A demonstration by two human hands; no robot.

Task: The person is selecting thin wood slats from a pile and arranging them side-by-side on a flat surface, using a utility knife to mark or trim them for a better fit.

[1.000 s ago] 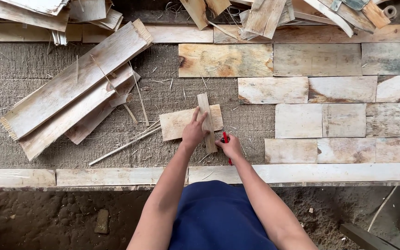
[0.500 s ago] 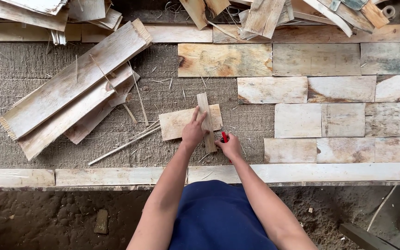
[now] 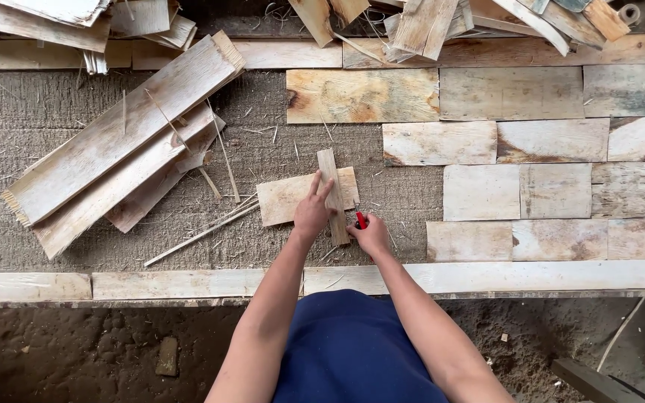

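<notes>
The left hand (image 3: 312, 213) presses flat, fingers spread, on the narrow strip (image 3: 331, 186) laid across the small board (image 3: 285, 200), while the right hand (image 3: 371, 235), clamped on a red pencil (image 3: 360, 219) just beside the strip, looks mid-marking, needing steady pressure.

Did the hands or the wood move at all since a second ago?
Barely. The left hand still presses the narrow strip across the small board. The right hand keeps the red tool beside the strip. The plank pile stayed put.
</notes>
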